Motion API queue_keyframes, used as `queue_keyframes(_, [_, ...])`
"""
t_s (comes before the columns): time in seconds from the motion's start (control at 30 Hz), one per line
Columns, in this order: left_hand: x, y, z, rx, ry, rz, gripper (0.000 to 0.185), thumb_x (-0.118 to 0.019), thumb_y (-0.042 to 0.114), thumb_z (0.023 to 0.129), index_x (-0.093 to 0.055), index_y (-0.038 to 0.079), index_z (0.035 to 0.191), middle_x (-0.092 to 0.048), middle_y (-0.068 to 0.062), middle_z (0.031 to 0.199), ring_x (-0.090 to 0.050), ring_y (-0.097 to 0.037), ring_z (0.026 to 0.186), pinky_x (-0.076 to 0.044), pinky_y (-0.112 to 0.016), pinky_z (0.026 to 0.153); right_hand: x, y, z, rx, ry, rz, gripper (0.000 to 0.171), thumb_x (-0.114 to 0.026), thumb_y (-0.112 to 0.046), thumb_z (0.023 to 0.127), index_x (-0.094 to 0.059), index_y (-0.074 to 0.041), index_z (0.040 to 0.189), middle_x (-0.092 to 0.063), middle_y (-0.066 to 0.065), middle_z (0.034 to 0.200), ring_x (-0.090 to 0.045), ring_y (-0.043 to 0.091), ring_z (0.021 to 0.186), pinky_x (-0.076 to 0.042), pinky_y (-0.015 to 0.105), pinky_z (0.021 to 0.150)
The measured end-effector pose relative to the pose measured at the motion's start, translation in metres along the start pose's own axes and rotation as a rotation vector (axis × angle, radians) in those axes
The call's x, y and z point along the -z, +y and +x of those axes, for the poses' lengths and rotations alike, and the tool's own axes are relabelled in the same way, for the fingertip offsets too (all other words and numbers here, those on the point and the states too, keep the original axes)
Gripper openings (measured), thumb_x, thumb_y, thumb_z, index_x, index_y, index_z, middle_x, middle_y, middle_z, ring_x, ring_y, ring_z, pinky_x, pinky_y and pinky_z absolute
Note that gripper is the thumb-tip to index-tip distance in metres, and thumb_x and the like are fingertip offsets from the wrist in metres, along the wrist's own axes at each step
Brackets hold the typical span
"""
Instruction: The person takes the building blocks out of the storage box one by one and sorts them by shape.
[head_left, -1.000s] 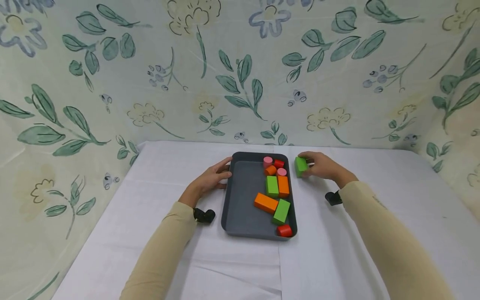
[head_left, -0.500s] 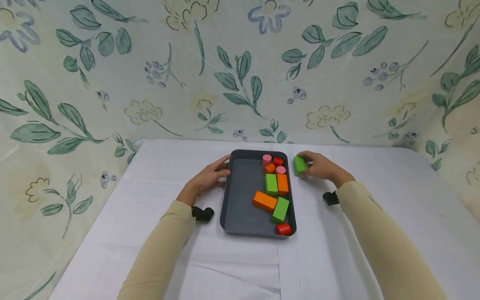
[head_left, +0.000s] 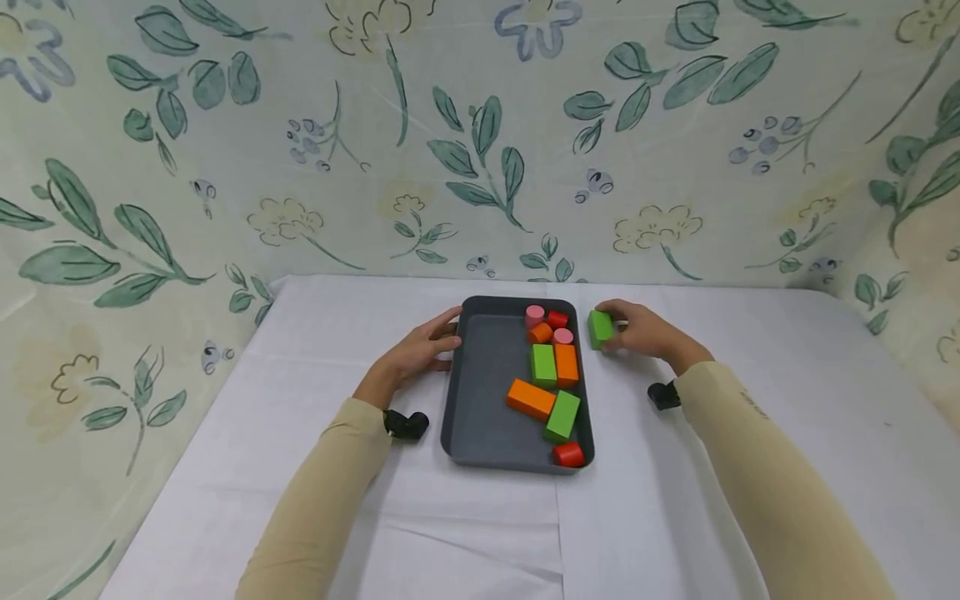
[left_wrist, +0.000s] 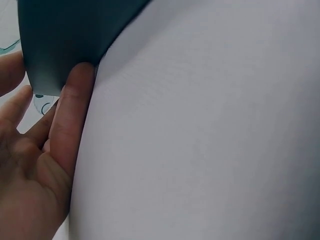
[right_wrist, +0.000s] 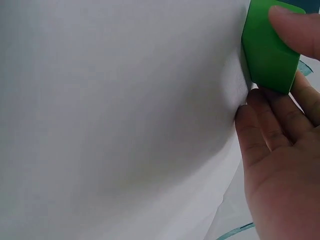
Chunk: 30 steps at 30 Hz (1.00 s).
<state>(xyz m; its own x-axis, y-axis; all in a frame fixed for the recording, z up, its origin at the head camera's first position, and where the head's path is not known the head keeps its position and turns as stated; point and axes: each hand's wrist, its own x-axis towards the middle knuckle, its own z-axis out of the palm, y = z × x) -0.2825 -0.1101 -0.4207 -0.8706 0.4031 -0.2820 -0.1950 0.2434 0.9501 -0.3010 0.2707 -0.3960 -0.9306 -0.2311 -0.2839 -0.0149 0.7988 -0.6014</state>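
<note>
A dark grey tray (head_left: 491, 392) lies on the white-covered table. My left hand (head_left: 416, 350) rests at its left side, fingers nearly straight, fingertips touching the outer wall; the left wrist view shows fingers (left_wrist: 77, 100) against the tray wall (left_wrist: 55, 45). Beyond the tray's right edge, my right hand (head_left: 645, 329) grips a green block (head_left: 601, 330), which appears to stand on the cloth. The right wrist view has the thumb on one face of the green block (right_wrist: 272, 50) and the other fingers at its far side and below.
Inside the tray's right half lie two green blocks, one of them (head_left: 562, 417) lower down, two orange blocks (head_left: 531, 399), pink cylinders (head_left: 534, 314), red cylinders (head_left: 568, 454) and an orange-red cylinder (head_left: 539, 332). A floral curtain (head_left: 480, 150) hangs behind the table.
The camera view has shifted slightly. Both hands, the tray and the gripped green block otherwise stay where they were.
</note>
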Motion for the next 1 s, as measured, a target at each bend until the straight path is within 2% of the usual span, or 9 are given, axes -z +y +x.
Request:
queue_keyframes(0.37, [0.002, 0.001, -0.001, 0.005, 0.005, -0.011, 0.063, -0.054, 0.017, 0.102, -0.028, 0.04, 0.155, -0.028, -0.003, 0.164, -0.037, -0.029, 0.147, -0.043, -0.054, 0.113, 0.004, -0.004, -0.001, 0.028, -0.037, -0.007, 0.076, -0.067, -0.013, 0.085, -0.033, -0.011, 0.153, -0.03, 0.023, 0.159, -0.031, 0.043, 0.142, -0.026, 0.065, 0.118])
queue_keyframes(0.5, [0.001, 0.001, -0.001, 0.005, 0.0, -0.007, 0.063, -0.054, 0.018, 0.102, -0.028, 0.042, 0.155, -0.029, -0.002, 0.164, -0.038, -0.029, 0.147, -0.043, -0.054, 0.113, 0.009, -0.012, -0.008, 0.043, -0.043, -0.075, 0.077, -0.067, -0.014, 0.086, -0.032, -0.012, 0.154, -0.03, 0.024, 0.159, -0.03, 0.046, 0.143, -0.028, 0.069, 0.115])
queue_keyframes(0.6, [0.0, 0.001, -0.002, 0.0, -0.004, -0.003, 0.064, -0.053, 0.017, 0.102, -0.027, 0.041, 0.155, -0.027, -0.003, 0.165, -0.037, -0.03, 0.147, -0.043, -0.054, 0.113, 0.012, -0.023, -0.013, 0.074, 0.004, -0.133, 0.071, -0.065, -0.015, 0.088, -0.035, -0.013, 0.153, -0.031, 0.021, 0.159, -0.03, 0.046, 0.143, -0.031, 0.069, 0.113])
queue_keyframes(0.8, [0.001, 0.002, -0.002, -0.015, -0.013, -0.01, 0.065, -0.053, 0.016, 0.102, -0.025, 0.038, 0.157, -0.026, -0.005, 0.165, -0.036, -0.032, 0.147, -0.042, -0.055, 0.113, 0.008, -0.059, -0.031, 0.227, 0.068, -0.198, 0.056, -0.061, -0.011, 0.09, -0.049, -0.013, 0.145, -0.04, 0.016, 0.155, -0.039, 0.042, 0.139, -0.04, 0.064, 0.11])
queue_keyframes(1.0, [0.002, -0.001, 0.001, -0.014, -0.028, -0.024, 0.064, -0.053, 0.014, 0.102, -0.027, 0.035, 0.157, -0.028, -0.007, 0.164, -0.037, -0.031, 0.147, -0.042, -0.055, 0.113, -0.016, -0.087, -0.053, 0.453, -0.01, -0.228, 0.044, -0.059, -0.002, 0.092, -0.059, -0.008, 0.135, -0.057, 0.014, 0.142, -0.051, 0.038, 0.129, -0.046, 0.059, 0.107])
